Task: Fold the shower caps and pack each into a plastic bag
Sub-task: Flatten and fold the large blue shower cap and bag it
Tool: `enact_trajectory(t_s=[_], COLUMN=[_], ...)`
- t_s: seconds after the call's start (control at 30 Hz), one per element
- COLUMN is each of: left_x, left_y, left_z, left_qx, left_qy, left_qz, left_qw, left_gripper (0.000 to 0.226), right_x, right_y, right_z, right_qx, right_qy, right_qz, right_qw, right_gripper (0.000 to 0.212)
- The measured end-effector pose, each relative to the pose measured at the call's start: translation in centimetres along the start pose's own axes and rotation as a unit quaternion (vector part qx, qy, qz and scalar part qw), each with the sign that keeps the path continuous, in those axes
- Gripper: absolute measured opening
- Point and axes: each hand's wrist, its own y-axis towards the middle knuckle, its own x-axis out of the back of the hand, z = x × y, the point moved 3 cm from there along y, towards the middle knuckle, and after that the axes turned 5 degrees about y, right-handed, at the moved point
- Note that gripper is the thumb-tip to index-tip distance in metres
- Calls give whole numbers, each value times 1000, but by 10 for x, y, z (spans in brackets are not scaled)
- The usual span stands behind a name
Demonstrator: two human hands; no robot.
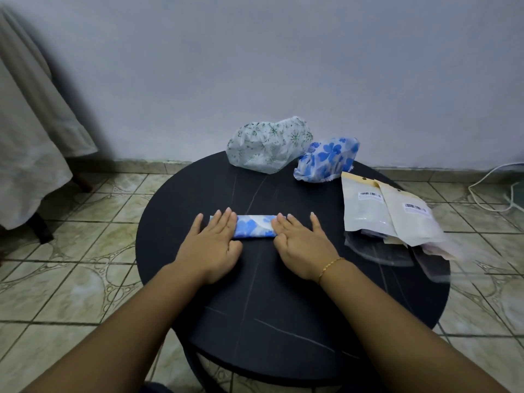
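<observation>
- My left hand (211, 245) and right hand (300, 245) lie flat, fingers straight, pressing the two ends of the folded blue cap (255, 226) onto the black round table (255, 321), mid-table.
- I judge that cap light, thin and slippery; it will likely spring open, so I'd pinch it across the middle, over the loose edge.
- Right of it, a loose pile of plastic bags (391, 214).
- Far side: an unfolded blue-flowered cap (326, 160) and a green-patterned cap (266, 144), both puffy.
</observation>
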Motion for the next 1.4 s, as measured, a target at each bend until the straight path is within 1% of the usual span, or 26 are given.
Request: enact_trajectory(t_s=[0.07,0.13,0.23,0.27,0.33,0.37,0.43,0.5,0.53,0.73,0.97,1.1,1.2,1.4], left_x=[2,-1,-5,-6,-5,-4,-1,0,1,1,2,3,4,6], left_y=[-1,-3,0,1,1,1,0,-1,-2,-13,-16,-17,-16,-13], left_z=[-10,-16,-13,-12,-12,-14,-14,-10,-7,12,12,11,8,4], left_qx=[-27,-62,-73,-75,-78,-76,-66,-46,-34,8,8,12,20,15], left_qy=[28,36,-1,-7,-28,-43,-63,-58,-51,-38,-34,-35,-36,-22], left_qz=[-38,-40,-30,-30,-22,-13,9,21,24,38,32,-1,-30,-49], left_qw=[999,997,997,997,996,996,996,997,998,999,999,999,999,998], left_gripper=[84,90,91,91,88,86,73,59,57,56,56,58,65,71], right_x=[2,3,5,3,-6,-9,-13,-13,-12,-11,-8,-6,-6,-4], right_y=[0,0,2,4,8,8,8,7,6,2,-7,-6,-6,-4], right_z=[1,7,22,28,35,36,32,27,25,19,10,14,20,25], right_qx=[-1,-12,-12,0,21,23,20,19,17,-4,-41,-28,-19,-8], right_qy=[-15,-31,-27,-12,13,17,13,7,6,-2,11,25,27,16], right_qz=[-7,-22,-71,-77,-59,-44,-25,-17,-18,-15,-20,-70,-107,-133], right_qw=[1000,999,997,997,998,999,999,1000,1000,1000,999,997,994,991], right_gripper=[53,53,53,53,53,53,53,53,53,53,54,53,51,51])
